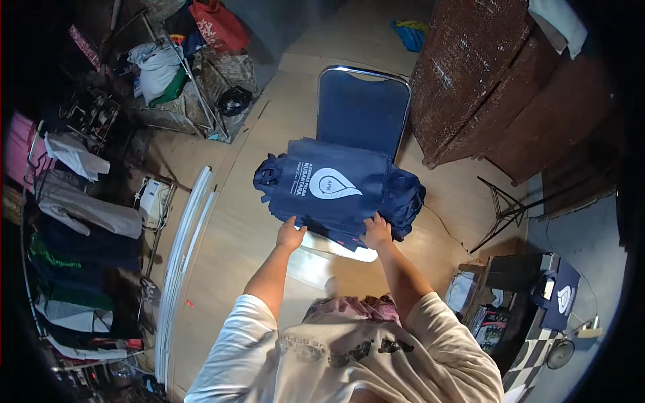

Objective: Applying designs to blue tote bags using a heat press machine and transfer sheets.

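A stack of navy fabric bags with a white drop-shaped print and lettering lies in front of a chair with a dark blue backrest and metal frame. My left hand rests at the near left edge of the stack, thumb and fingers on the cloth. At the near right edge, my right hand has its fingers on the top bag. Bunched navy cloth bulges from the right side, and handle loops stick out at the left. A white surface shows beneath the stack; whether either hand pinches cloth is unclear.
Long white tubes lie on the floor to the left, beside a rack of hanging clothes. Brown wooden panels lean at the upper right. A black stand and a shelf unit with another navy bag are at the right.
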{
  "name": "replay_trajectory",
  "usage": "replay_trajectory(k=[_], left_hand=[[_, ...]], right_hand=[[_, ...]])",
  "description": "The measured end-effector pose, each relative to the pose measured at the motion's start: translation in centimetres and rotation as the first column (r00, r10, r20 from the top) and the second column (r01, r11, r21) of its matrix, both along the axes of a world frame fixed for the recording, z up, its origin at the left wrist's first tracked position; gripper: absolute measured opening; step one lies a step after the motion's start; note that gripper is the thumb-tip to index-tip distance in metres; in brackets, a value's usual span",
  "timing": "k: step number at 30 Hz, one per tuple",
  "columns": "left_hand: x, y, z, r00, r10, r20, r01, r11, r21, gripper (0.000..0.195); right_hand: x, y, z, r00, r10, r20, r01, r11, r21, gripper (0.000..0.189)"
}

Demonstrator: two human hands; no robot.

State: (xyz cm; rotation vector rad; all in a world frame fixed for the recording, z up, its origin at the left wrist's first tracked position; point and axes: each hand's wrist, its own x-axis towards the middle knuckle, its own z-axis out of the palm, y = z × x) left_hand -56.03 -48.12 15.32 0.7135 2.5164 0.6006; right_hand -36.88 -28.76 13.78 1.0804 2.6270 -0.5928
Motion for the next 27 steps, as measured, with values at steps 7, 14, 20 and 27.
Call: replay_trajectory(k=[7,14,20,27], left_hand=[[-0.5,2.8,-2.7,0.985,-0.028,0.167,0.018,0.998,0.058,0.06],[2.1,5.3,-6.6,0.846,0.111,0.521,-0.25,0.946,0.205,0.056],[3.5,5.0,-9.9,0.753,0.227,0.618,-0.391,0.91,0.142,0.05],[2.7,6.8,-7.3,0.411,0.293,0.863,-0.639,0.768,0.043,0.057]], right_hand=[[-2.1,0.3,-3.5,0.966,0.255,0.052,-0.26,0.941,0.217,0.068],[-2.3,0.8,-9.1,0.951,0.308,0.002,-0.298,0.921,0.251,0.058],[-3.1,1.1,-8.9,0.92,0.391,-0.038,-0.384,0.915,0.123,0.035],[-5.1,0.6,-6.1,0.913,0.32,-0.255,-0.285,0.944,0.164,0.021]])
